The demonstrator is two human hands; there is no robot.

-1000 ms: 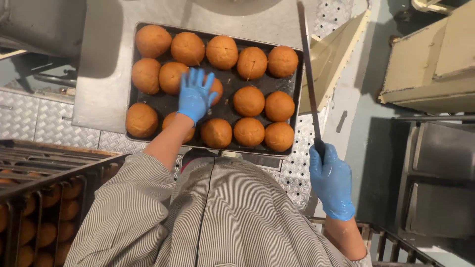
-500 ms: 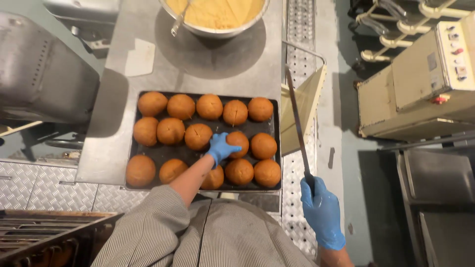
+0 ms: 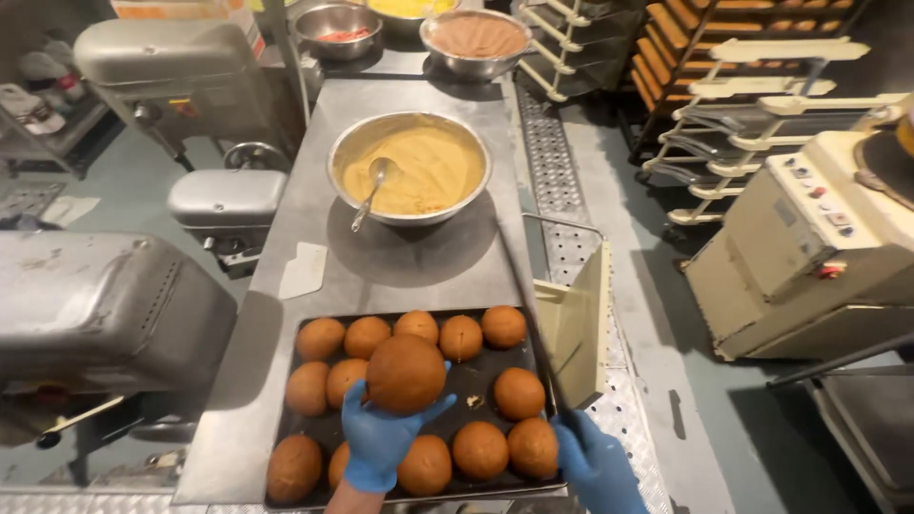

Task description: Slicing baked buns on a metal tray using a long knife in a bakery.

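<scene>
Looking down at the stainless counter (image 3: 286, 381), we find a dark baking tray (image 3: 476, 376) at its near end, carrying rows of round brown buns (image 3: 519, 393). Our left hand (image 3: 381, 440), in a blue glove, is raised above the tray with its grip closed around one lifted bun (image 3: 406, 373); the fingers wrap its underside and the thumb rests against its right flank. This bun sits clear of the tray, above the middle row, and hides part of the buns behind it.

Our right hand (image 3: 598, 466), also gloved in blue, is at the tray's near right corner. Its grip is closed on the handle of a long knife (image 3: 533, 319), whose thin blade runs away from us along the right edge of the tray.

Beyond the tray, on the same counter, stands a large metal bowl (image 3: 409, 169) of yellow batter with a spoon (image 3: 369, 190) resting in it. A pale scraper (image 3: 305, 271) lies flat on the counter to the left, between bowl and tray. Two smaller bowls (image 3: 476, 40) stand at the far end. A beige bin (image 3: 579, 328) hangs just beside the counter's right edge.
</scene>
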